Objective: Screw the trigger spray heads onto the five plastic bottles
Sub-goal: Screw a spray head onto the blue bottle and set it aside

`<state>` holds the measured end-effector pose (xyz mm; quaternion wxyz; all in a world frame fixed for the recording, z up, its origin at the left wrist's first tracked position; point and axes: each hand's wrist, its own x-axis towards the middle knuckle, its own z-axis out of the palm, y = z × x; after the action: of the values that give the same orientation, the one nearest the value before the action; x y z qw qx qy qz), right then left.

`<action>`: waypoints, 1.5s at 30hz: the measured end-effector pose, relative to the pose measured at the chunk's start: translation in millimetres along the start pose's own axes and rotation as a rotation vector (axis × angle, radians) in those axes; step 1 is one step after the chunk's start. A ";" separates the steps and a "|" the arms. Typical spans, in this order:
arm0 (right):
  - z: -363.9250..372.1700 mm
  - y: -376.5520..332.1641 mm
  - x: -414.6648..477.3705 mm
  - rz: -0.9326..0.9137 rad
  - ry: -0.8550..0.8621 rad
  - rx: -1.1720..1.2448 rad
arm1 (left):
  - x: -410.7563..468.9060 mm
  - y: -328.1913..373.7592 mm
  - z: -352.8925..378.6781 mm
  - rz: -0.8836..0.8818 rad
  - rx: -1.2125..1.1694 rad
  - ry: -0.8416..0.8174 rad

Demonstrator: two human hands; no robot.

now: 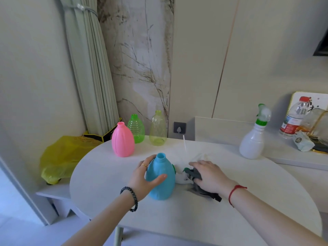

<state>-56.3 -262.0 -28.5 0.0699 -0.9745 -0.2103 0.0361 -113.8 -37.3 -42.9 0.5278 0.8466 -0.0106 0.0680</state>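
Note:
A blue bottle [161, 180] with a bare threaded neck stands near the middle of the round white table [110, 189]. My left hand [144, 178] wraps around its left side. Just right of it, my right hand [208, 174] lies over a dark grey trigger spray head [194, 173] with a green nozzle tip, fingers curled on it. Another pale spray head [181, 179] lies between the bottle and that hand. At the back left stand three neckless-capped bottles: pink [122, 140], green [136, 129] and yellow-green [158, 129]. A white bottle [252, 142] with a green-collared spray head fitted stands at the right.
A yellow plastic bag [60, 157] sits on a low surface left of the table. On the shelf at the right are a water bottle [293, 118], a crumpled packet [302, 143] and a glass object with a gold frame [317, 128]. A wall socket [179, 127] is behind the table.

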 end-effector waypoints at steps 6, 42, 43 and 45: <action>3.9 18.5 -1.7 0.007 -0.012 0.197 | 1.9 4.5 3.7 -0.010 -0.058 -0.030; -86.6 -70.3 25.4 -0.196 0.367 0.620 | 9.2 -1.2 16.7 0.021 -0.101 -0.063; -89.1 -68.9 25.9 -0.194 0.348 0.608 | 9.6 -2.1 16.9 0.019 -0.104 -0.062; -98.2 -67.2 27.3 -0.201 0.267 0.549 | 10.4 -3.7 17.4 0.018 -0.101 -0.055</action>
<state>-48.8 -202.0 77.6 0.3602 -0.8897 -0.2771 -0.0440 -101.3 -50.7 -52.4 0.5687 0.8203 -0.0360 0.0486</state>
